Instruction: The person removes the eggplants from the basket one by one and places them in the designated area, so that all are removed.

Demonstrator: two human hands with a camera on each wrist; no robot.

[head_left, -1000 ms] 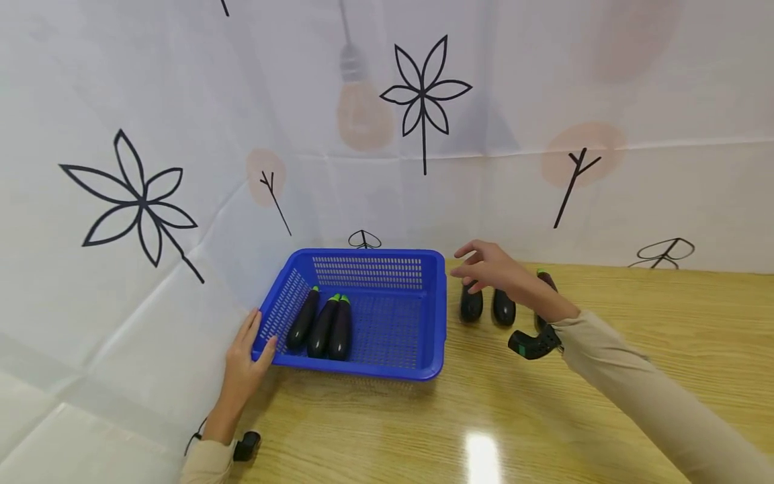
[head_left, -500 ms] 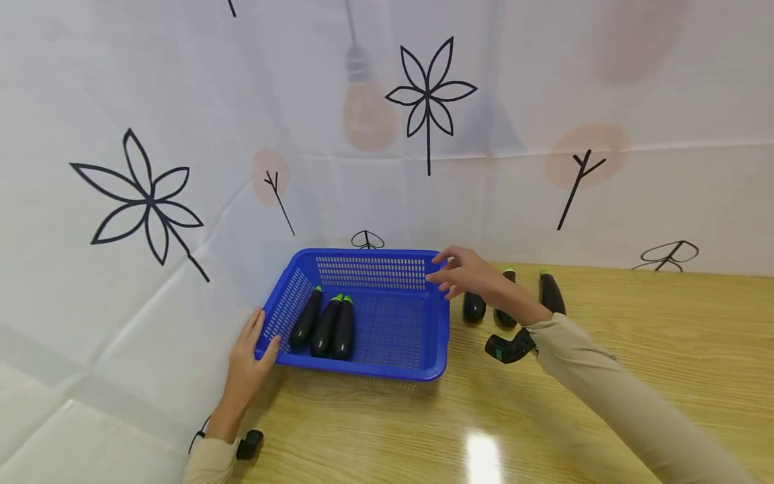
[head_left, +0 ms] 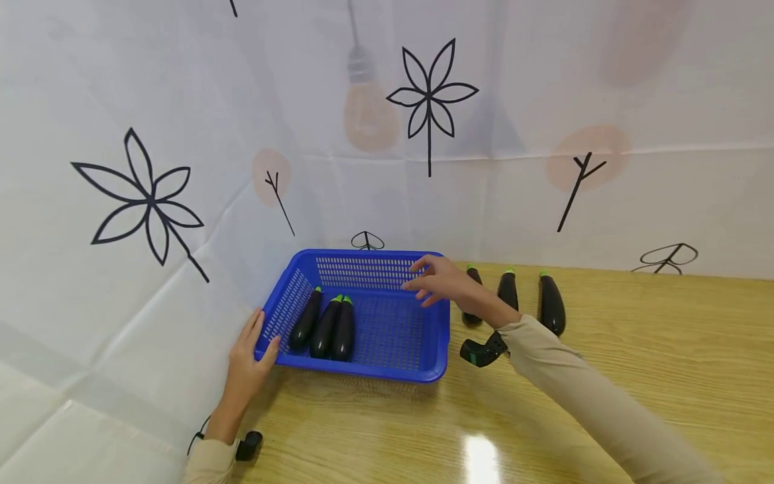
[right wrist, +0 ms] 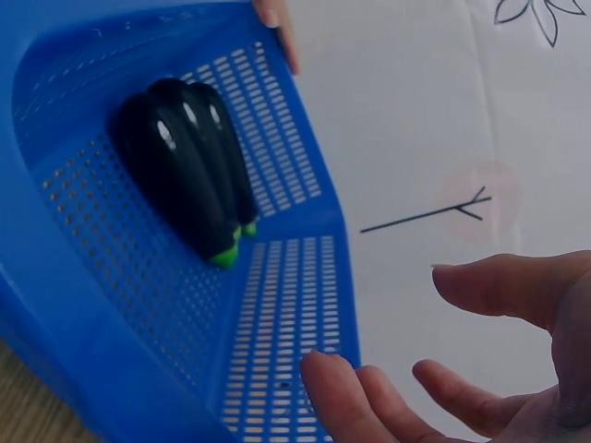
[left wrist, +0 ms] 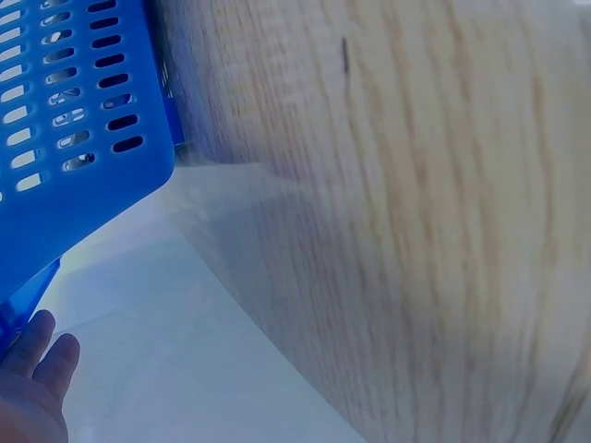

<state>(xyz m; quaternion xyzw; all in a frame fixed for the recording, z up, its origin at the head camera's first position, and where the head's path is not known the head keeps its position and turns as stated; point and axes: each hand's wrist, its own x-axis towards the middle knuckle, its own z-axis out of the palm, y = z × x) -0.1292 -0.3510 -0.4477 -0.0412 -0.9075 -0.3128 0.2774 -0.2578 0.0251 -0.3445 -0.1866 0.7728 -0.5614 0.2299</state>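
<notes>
My left hand [head_left: 246, 363] holds the near left corner of a blue plastic basket [head_left: 363, 371], its thumb at the front rim and fingers along the left side. Inside the basket, three dark eggplants [head_left: 323, 328] with green stem ends lie side by side at the left. Over the basket's right side is my right hand [head_left: 444, 279], with nothing in it; the thumb and fingers are spread apart in the right wrist view. Three more eggplants [head_left: 551, 306] lie in a row on the table to the right; my right hand and wrist partly hide the two closer ones.
The wood-grain table [head_left: 363, 437] reaches to a white patterned cloth [head_left: 514, 202] behind it. That cloth also runs along the left, close to the basket. Each wrist wears a black camera [head_left: 482, 351].
My right hand has moved left from above the nearest table eggplant to over the basket, uncovering the table eggplants further right. My left hand stays at the basket's corner.
</notes>
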